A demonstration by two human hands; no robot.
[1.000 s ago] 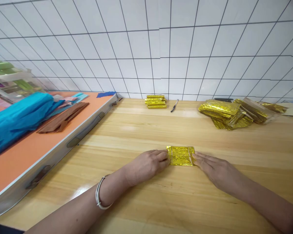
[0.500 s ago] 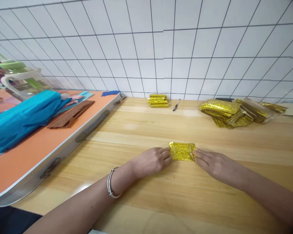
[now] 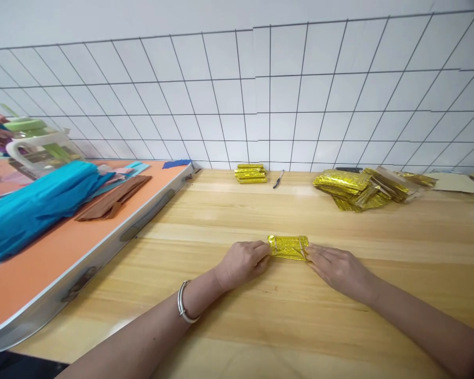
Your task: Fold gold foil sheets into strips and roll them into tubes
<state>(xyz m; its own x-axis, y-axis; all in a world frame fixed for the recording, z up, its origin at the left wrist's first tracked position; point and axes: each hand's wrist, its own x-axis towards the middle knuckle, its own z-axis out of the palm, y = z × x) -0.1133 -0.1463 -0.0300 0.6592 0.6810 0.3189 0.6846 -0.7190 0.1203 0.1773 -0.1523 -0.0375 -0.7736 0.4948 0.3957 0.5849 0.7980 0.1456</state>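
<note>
A small gold foil sheet (image 3: 287, 247) lies on the wooden table between my hands, with folded strips near its two short ends. My left hand (image 3: 245, 261) pinches its left end with curled fingers; a silver bangle circles that wrist. At the opposite end, the fingers of my right hand (image 3: 337, 269) are pressed together on the foil's right edge, the fingertips partly hidden. Farther back lies a short stack of rolled gold foil pieces (image 3: 250, 173), and a pen (image 3: 278, 179) rests just right of it.
Gold foil packets (image 3: 345, 184) are heaped at the back right, beside a pale card (image 3: 456, 182). On the left, an orange board (image 3: 114, 231) with a raised metal edge bears blue material (image 3: 43, 192), a brown folded piece (image 3: 116, 199) and a clear jug (image 3: 43, 150).
The gold foil looks narrower from front to back, its near edge folded up further. Both hands still hold its ends. The whole view has shifted slightly.
</note>
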